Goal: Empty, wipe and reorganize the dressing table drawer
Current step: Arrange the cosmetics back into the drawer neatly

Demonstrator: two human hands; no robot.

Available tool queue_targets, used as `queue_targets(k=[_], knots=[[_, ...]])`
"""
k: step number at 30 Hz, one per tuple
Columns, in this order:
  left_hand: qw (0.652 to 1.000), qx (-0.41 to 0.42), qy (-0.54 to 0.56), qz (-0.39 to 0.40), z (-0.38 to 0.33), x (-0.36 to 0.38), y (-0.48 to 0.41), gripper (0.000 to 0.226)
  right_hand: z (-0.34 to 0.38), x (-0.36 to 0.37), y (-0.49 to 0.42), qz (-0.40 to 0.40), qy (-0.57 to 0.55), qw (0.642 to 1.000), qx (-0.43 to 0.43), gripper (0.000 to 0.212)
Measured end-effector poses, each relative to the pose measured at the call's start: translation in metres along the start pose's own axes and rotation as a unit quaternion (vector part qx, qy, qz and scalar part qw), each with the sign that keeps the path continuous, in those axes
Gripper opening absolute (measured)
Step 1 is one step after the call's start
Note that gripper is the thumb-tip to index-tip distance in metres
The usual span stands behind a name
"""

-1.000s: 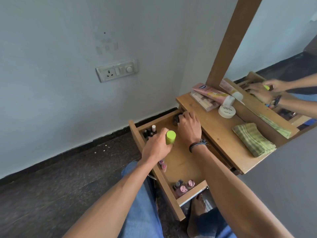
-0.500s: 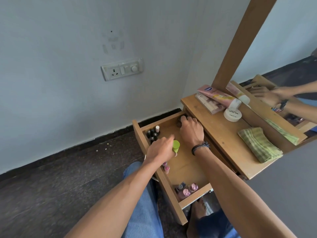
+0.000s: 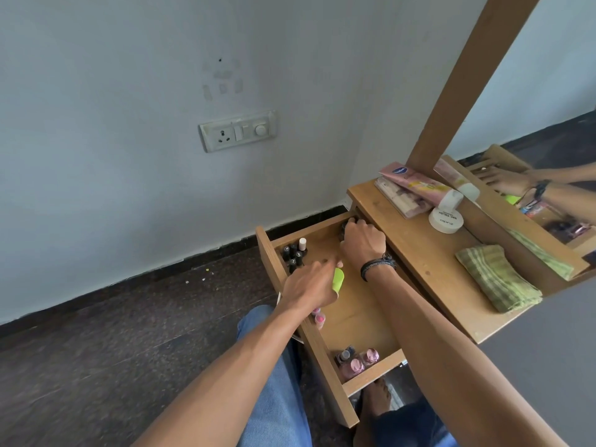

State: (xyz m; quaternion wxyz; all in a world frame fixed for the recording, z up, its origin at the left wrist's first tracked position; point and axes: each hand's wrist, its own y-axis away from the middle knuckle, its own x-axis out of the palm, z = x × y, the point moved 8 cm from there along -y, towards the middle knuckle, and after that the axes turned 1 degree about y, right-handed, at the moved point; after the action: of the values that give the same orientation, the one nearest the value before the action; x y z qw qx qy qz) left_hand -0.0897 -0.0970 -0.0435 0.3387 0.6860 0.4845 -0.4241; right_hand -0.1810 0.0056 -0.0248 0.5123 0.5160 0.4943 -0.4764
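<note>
Below the bench [image 3: 419, 253] front edge, the open drawer [image 3: 329, 379] takes both hands, right hand [image 3: 364, 241] curled round a dark jar [image 3: 344, 225] in its far corner, left hand [image 3: 308, 285] gripping a green-capped tube [image 3: 338, 280] mid-drawer, blurred.

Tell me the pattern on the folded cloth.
Green-and-yellow checks on the cloth, clearest in the head view.
</note>
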Motion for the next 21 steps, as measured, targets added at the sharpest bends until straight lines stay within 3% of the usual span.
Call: queue_targets(k=[14, 21], knots=[[0.999, 0.017, 0.011, -0.033, 0.002, 0.001, -0.003, 0.069, -0.001, -0.002, 0.007, 0.026, 0.056, 0.998, -0.005, 0.025], [1.000, 0.010, 0.012, -0.014, 0.002, 0.002, -0.005, 0.061, -0.014, -0.039, 0.004, -0.017, -0.063, 0.998, 0.015, 0.011]])
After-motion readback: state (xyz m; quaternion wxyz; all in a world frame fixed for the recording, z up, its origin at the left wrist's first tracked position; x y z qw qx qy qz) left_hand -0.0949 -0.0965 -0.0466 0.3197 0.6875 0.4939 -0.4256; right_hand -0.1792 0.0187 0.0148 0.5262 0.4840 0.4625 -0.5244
